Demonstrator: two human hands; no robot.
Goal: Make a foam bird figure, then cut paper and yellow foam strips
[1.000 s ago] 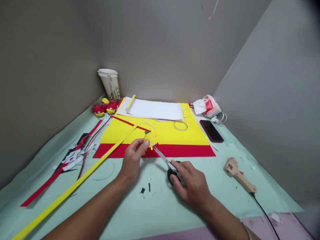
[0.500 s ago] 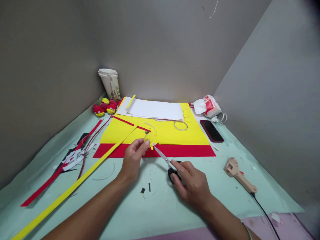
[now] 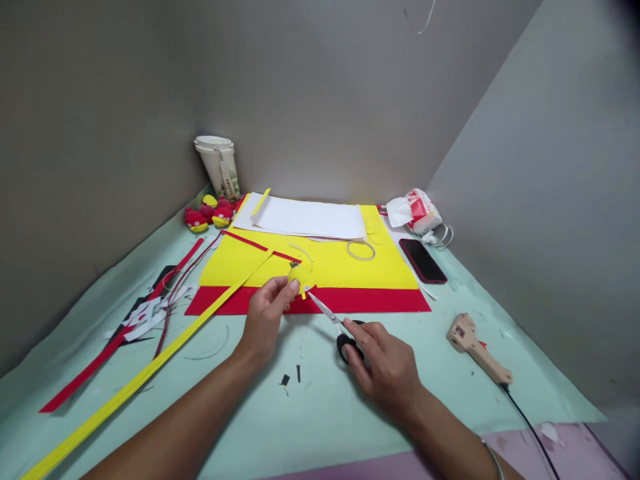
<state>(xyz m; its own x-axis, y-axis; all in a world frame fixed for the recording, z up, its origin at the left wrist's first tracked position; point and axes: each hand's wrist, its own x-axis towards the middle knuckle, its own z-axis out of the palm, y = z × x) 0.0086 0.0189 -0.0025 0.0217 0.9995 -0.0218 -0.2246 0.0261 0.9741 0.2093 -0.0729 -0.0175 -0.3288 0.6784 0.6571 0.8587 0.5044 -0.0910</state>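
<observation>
My left hand point(image 3: 270, 317) pinches a small round yellow paper craft piece point(image 3: 302, 272) between thumb and fingers. A black fringed tuft stands at its top, and a little white spot and a yellow tab show near its lower edge. My right hand point(image 3: 387, 360) grips a pair of scissors point(image 3: 332, 316) by black handles, with fingers in the loops. Their silver blades point up and left, tips close to the craft piece's lower right edge; whether they touch it I cannot tell. Below my hands lie black paper scraps point(image 3: 285, 381).
Behind my hands lie yellow sheets point(image 3: 320, 263), a red sheet point(image 3: 360, 300), white paper point(image 3: 310, 219) and a ring point(image 3: 361, 251). Left are a long yellow strip point(image 3: 165, 357), red strips point(image 3: 85, 379), small red-yellow figures point(image 3: 196, 220) and a cup point(image 3: 219, 167). Right are a phone point(image 3: 423, 261) and glue gun point(image 3: 479, 350).
The scissors' handles look slightly closer together, and the blade tips stay near the craft piece. The view has shifted very slightly; my left hand keeps its hold.
</observation>
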